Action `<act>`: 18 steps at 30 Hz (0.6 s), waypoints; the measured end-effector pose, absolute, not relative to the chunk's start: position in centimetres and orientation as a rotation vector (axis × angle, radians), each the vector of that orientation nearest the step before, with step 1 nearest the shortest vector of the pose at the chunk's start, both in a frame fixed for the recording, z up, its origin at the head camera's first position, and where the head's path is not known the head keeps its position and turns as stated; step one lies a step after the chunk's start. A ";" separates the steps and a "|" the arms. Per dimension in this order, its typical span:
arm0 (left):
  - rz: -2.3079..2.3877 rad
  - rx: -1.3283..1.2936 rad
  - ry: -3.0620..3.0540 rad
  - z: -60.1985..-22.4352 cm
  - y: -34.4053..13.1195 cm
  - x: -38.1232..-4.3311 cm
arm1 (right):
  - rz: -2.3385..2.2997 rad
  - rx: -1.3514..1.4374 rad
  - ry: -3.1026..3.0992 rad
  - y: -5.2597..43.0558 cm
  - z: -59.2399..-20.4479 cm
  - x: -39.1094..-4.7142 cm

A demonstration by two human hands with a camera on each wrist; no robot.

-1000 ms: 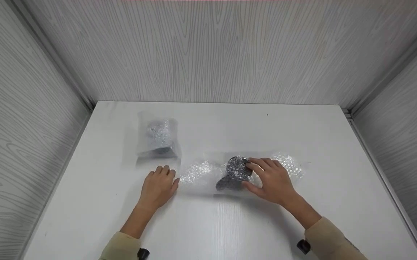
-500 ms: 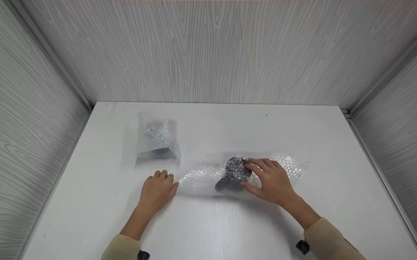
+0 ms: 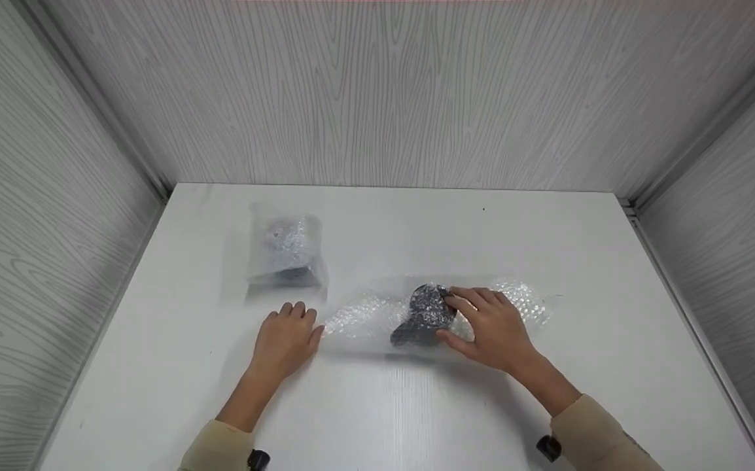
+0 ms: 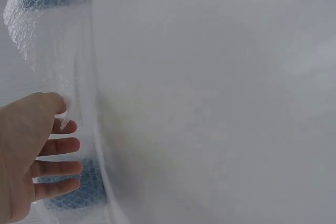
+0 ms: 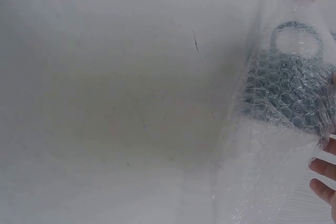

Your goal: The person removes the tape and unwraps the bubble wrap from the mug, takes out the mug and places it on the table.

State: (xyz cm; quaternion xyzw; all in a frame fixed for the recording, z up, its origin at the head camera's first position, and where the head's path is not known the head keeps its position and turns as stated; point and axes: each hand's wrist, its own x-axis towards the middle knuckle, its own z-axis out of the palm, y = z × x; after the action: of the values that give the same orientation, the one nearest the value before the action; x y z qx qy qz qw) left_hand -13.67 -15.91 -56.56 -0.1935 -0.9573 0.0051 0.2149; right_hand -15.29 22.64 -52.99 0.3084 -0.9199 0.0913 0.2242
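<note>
A dark mug (image 3: 428, 311) lies wrapped in clear bubble wrap (image 3: 361, 317) near the middle of the table. Its looped handle (image 5: 296, 23) shows through the film in the right wrist view. My right hand (image 3: 495, 327) holds the mug through the wrap, thumb on the near side and fingers on the far side. At the left end of the sheet, my left hand (image 3: 284, 340) pinches the wrap's edge between thumb and index finger. The other fingers (image 4: 58, 168) of that hand spread out behind the film in the left wrist view.
A second bubble-wrapped bundle (image 3: 286, 245) with something dark inside sits beyond my left hand. The white table (image 3: 377, 418) is bordered by wood-grain panels (image 3: 377, 98) at the back and both sides. Loose wrap (image 3: 525, 302) extends to the right behind my right hand.
</note>
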 end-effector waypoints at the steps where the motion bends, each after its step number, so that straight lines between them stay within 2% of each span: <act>1: 0.023 -0.538 -2.650 -56.3 -15.9 -13.7 | 0.249 0.852 -2.535 22.6 -53.0 -15.3; 18: 0.018 -0.627 -2.548 -52.1 -13.0 -13.6 | 0.236 0.861 -2.512 22.7 -52.9 -15.3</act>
State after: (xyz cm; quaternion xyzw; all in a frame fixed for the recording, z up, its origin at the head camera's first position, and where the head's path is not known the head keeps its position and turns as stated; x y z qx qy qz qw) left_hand -13.59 -12.98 -52.05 -0.2311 -0.9386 0.0065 0.2561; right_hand -15.26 22.71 -52.85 0.3138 -0.9157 0.0862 0.2358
